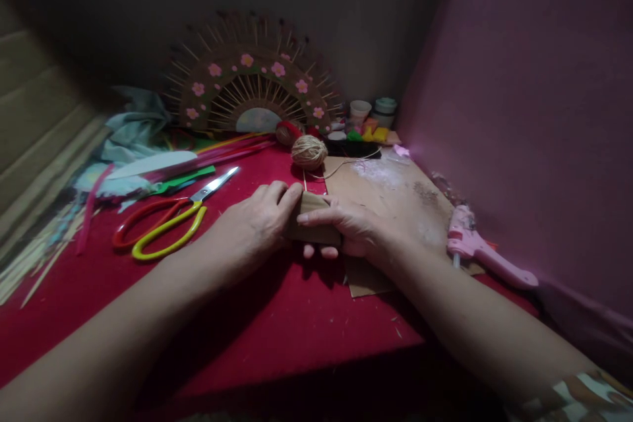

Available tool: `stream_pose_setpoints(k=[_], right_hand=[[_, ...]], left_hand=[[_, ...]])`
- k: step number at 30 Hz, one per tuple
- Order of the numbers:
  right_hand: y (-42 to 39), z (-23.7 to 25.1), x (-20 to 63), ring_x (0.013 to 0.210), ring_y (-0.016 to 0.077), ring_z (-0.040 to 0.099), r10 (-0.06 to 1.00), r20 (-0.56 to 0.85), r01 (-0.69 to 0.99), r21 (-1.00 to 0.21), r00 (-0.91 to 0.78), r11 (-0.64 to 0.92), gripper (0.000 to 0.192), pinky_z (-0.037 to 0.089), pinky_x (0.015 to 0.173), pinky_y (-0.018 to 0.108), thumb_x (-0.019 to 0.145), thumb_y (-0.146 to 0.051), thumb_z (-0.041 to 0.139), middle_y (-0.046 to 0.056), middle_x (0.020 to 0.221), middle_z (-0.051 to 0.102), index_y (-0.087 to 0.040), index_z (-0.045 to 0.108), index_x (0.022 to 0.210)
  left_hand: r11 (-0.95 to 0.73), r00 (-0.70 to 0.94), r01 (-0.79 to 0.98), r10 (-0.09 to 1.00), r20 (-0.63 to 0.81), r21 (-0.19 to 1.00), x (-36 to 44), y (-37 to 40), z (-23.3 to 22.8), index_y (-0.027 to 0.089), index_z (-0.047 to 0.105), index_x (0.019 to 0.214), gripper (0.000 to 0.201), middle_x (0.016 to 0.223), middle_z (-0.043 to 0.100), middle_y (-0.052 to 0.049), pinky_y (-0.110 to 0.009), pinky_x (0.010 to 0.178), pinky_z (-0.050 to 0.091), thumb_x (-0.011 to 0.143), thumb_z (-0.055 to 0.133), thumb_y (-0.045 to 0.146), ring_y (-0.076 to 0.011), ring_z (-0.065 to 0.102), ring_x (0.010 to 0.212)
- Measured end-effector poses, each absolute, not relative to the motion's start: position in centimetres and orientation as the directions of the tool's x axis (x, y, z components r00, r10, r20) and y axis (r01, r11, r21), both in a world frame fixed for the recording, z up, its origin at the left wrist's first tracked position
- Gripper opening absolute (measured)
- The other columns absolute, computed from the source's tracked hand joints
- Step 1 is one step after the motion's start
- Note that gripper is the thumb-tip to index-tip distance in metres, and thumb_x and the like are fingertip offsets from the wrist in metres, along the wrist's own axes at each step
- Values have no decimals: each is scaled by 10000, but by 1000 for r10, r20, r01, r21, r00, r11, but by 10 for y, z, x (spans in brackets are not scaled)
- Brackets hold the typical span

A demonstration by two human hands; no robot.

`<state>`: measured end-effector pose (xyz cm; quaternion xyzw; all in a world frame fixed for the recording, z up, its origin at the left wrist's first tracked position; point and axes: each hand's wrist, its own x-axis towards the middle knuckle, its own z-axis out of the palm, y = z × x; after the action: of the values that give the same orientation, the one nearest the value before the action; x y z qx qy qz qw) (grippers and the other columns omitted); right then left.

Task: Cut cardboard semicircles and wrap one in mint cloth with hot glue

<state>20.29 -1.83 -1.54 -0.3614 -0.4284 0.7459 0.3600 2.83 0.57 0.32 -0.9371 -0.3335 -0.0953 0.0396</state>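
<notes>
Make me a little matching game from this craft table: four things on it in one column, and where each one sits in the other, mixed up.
Things:
1. scissors
2. ball of twine
3. glue gun
4. small cardboard piece

Places:
A. by the pink wall on the right
B. between the left hand and right hand
C. on the red cloth, left of the hands
D. behind the hands, in front of the flowered fan

Pairs: 1-C, 2-D, 3-A, 4-B
</notes>
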Motion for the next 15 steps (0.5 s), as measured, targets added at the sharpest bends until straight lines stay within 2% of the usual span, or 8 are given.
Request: stream_pose_setpoints(k=[5,8,10,12,14,15], right_hand=[[-18,-17,203,439,119,598,857,-205,-232,-909,-473,-345,350,349,295,142,709,-163,619,-1,640,654,-169,551,1052],[-19,-13,204,418,103,573,860,-252,-189,-912,-443,-365,297,359,294,131,708,-156,626,-22,601,632,-186,553,994],[-21,-10,206,421,97,572,859,-296,-160,-906,-418,-391,287,368,300,125,711,-156,637,-21,611,633,-189,555,984],[-23,-6,210,439,95,586,859,-318,-167,-897,-402,-410,336,361,303,119,711,-166,655,-11,663,648,-196,550,1028],[-24,-4,214,467,97,604,860,-323,-195,-886,-395,-422,422,361,313,118,715,-176,671,4,718,665,-211,522,1109],[-24,-4,216,470,97,605,867,-317,-214,-883,-384,-418,451,355,314,116,716,-182,676,10,731,671,-219,507,1132]], left_hand=[[-773,764,633,614,200,-44,29,2,2,73,429,1315,460,1163,531,-207,-373,706,490,879,498,201,-308,565,972],[-775,757,630,628,179,52,27,7,6,103,435,1332,552,1198,529,-198,-394,749,491,827,605,244,-322,552,1026],[-778,758,578,623,193,244,22,16,9,152,406,1372,681,1237,535,-167,-395,809,484,776,682,333,-314,543,1076],[-692,713,514,673,195,507,15,27,13,181,452,1339,614,1157,598,-114,-340,785,490,810,635,434,-255,587,997],[-506,651,462,751,109,728,9,36,15,159,595,1131,430,893,650,-65,-269,623,478,894,482,499,-180,610,743],[-409,633,429,772,55,806,7,38,15,149,633,992,432,764,631,-47,-246,541,447,915,422,519,-152,579,625]])
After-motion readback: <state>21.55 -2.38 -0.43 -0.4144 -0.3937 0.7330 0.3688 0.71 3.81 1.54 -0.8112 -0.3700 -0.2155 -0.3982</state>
